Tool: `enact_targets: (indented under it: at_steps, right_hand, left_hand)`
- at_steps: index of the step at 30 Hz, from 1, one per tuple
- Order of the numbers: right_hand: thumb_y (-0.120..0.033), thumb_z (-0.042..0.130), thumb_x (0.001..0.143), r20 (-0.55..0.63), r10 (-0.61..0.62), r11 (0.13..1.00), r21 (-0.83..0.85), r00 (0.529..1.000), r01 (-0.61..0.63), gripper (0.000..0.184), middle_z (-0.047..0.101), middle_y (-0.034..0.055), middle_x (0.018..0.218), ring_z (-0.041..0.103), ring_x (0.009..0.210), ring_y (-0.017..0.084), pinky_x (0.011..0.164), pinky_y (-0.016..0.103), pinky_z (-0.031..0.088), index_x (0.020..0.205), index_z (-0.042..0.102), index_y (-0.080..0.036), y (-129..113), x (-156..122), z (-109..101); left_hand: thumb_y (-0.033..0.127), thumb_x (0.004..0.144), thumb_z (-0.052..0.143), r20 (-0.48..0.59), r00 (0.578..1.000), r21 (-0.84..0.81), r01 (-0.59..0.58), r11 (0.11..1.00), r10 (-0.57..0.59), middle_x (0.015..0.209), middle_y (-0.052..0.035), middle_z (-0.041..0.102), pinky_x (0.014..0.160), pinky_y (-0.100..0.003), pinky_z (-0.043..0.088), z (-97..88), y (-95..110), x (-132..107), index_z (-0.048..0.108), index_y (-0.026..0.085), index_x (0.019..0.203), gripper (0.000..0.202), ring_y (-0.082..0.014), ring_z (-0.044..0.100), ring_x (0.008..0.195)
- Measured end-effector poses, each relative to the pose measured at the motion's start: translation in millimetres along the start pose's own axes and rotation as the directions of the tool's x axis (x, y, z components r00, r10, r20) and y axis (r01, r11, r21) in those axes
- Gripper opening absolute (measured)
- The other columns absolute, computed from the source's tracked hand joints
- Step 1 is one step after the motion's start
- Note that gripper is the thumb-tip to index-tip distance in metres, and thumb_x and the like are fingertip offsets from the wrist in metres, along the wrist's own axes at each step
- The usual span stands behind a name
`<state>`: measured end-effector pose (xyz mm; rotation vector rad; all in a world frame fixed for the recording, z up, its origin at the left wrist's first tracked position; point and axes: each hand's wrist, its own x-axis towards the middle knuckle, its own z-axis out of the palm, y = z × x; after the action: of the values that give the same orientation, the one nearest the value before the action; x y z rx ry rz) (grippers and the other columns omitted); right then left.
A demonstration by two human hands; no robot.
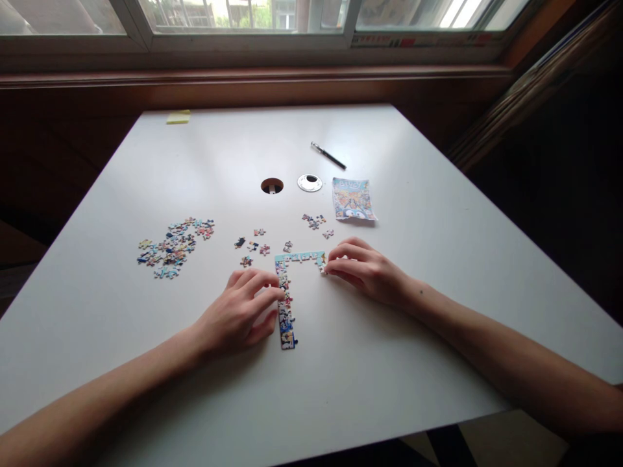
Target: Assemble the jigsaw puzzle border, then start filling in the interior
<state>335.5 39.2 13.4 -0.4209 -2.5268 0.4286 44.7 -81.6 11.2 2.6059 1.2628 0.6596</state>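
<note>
Joined jigsaw puzzle pieces (287,324) form a corner-shaped border, with a long left strip and a light-blue top row. My left hand (248,305) rests at the left strip, its curved fingers spread and their tips touching its edge. At the right end of the top row, my right hand (365,269) has its thumb and fingers pinched on a small puzzle piece (323,270), mostly covered by the fingertips. Several loose puzzle pieces (264,250) lie above my left hand, and another small group (314,222) lies beyond the top row.
A larger heap of puzzle pieces (178,250) lies on the left of the white table (389,370). Farther back are a picture sheet (353,199), a pen (328,155), a round metal cover (309,183) and a cable hole (272,186). Yellow sticky notes (178,117) lie near the far edge.
</note>
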Motion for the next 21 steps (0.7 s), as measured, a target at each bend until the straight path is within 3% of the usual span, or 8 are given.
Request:
enact_targets:
  at_steps: [21]
  right_hand:
    - [-0.014, 0.057, 0.096, 0.033, -0.091, 0.982, -0.161, 0.995, 0.095, 0.017, 0.073, 0.0075, 0.098, 0.060, 0.092, 0.021, 0.084, 0.038, 0.053, 0.104, 0.071, -0.021, -1.6, 2.3, -2.7]
  left_hand:
    - [0.015, 0.089, 0.057, 0.015, 1.000, -0.011, 0.004, 1.000, -0.004, 0.115, -0.0087, 0.061, 0.097, -0.039, 0.039, 0.4, -0.3, -1.1, 0.058, 0.021, 0.110, 0.021, -0.0229, 0.054, 0.107]
